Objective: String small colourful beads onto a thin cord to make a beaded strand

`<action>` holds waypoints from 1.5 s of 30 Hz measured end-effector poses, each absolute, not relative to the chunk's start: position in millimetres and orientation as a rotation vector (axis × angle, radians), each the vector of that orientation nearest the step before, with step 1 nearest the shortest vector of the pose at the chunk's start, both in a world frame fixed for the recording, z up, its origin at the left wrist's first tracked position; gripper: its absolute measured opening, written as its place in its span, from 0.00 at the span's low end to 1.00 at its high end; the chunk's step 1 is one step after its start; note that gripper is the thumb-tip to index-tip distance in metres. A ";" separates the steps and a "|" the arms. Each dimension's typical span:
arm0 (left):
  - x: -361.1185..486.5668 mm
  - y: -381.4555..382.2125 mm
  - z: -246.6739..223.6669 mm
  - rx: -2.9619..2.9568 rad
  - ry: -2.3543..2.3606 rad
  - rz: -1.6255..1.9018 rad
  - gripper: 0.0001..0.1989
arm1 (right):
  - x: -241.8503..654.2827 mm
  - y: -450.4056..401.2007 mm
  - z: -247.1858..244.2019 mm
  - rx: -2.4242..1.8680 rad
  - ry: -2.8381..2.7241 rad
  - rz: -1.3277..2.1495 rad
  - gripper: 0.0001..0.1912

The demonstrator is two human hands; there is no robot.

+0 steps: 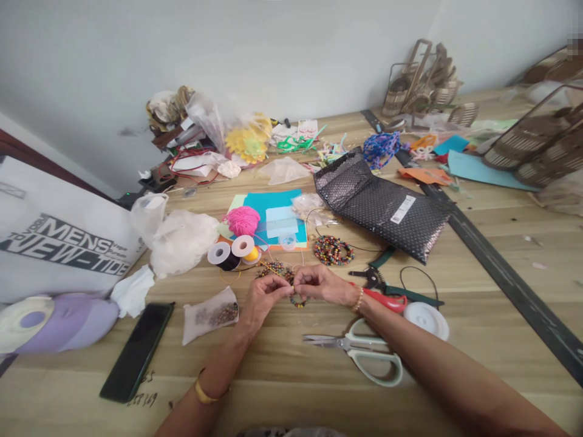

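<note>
My left hand (262,298) and my right hand (322,284) meet over the table, both closed in a pinch with the fingertips almost touching. Between them hangs a small loop of strung beads (299,303), multicoloured, pinched by its thin cord. The knot or cord end itself is too small to make out. Just behind the hands lies a heap of loose beads (273,267), partly hidden by my fingers. A yellow thread spool (251,254) and a black thread spool (226,261) stand beyond my left hand. Coiled bead strands (333,250) rest behind my right hand.
Scissors (348,343) lie beside my right forearm, near pliers (373,278) and a white round spool (427,321). A bead pouch (212,315) and a phone (137,352) are at left. Behind are pink yarn (243,220) and a black bubble mailer (387,203).
</note>
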State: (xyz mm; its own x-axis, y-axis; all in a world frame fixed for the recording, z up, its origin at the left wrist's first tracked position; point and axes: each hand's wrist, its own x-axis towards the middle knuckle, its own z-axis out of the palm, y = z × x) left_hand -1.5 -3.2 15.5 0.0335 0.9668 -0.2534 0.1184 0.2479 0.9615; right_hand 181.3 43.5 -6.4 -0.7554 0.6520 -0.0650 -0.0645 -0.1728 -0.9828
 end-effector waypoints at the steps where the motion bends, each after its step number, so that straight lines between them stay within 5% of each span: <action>1: -1.4 -3.2 15.9 1.124 1.364 0.919 0.12 | 181.3 43.5 -6.0 -0.674 -1.613 1.983 0.21; 34: -13.1 -5.0 22.5 1.338 1.426 0.955 0.09 | 180.7 44.2 -7.4 -0.709 -1.552 1.958 0.21; 45: -36.1 -2.0 21.7 1.966 1.563 0.728 0.06 | 181.3 45.5 -5.5 -0.749 -1.569 1.922 0.22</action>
State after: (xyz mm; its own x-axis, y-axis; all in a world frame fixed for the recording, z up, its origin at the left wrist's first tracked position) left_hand -36.1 -2.0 21.7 0.1896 0.9777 0.0902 0.6979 -0.1989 0.6881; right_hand 181.3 45.5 -5.5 -0.6977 0.7119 -0.0807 -0.0635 -0.1736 -0.9828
